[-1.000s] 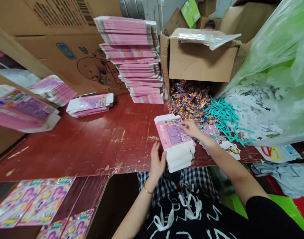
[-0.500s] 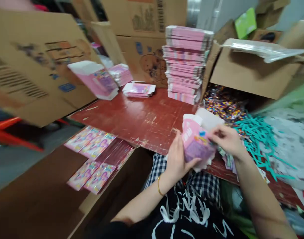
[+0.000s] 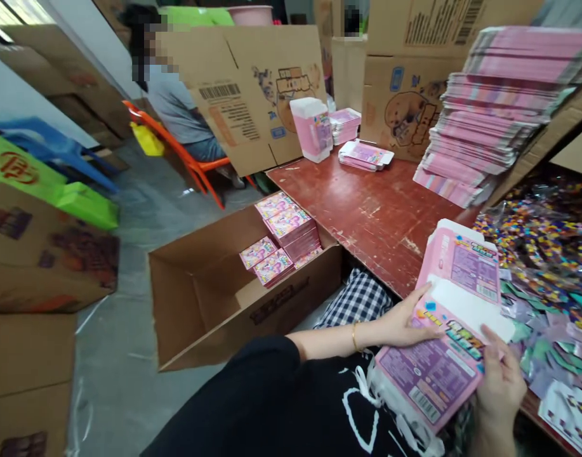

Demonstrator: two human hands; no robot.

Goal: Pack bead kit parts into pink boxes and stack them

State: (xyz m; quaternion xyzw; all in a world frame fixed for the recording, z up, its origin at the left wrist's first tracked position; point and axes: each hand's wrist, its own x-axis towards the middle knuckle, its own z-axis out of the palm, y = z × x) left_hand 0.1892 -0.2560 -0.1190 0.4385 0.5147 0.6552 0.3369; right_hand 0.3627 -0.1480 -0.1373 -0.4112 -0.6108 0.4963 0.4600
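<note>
A pink and purple printed carton [image 3: 431,374] is tilted over my lap, its white end flap raised and barcode panel facing up. My left hand [image 3: 407,320] grips its far left side, thumb lying across the printed face. At the right edge, my right hand [image 3: 502,374] is closed on the same carton, some fingers hidden beneath it. Just beyond lies another pink carton [image 3: 462,257] on the red table [image 3: 367,206], partly behind the raised flap.
Flattened pink cartons [image 3: 500,120] form a tall, leaning stack. An upright pink box [image 3: 312,130] stands farther back. Left of my lap, a large cardboard box [image 3: 195,317] holds piles of printed packs [image 3: 285,225]. Colourful small packets [image 3: 548,235] cover the right side. A seated person [image 3: 176,108] is beyond.
My view has swung left, bringing the large cardboard box and the seated person into sight. The held carton is turned, with its barcode panel now showing. Both hands remain on it.
</note>
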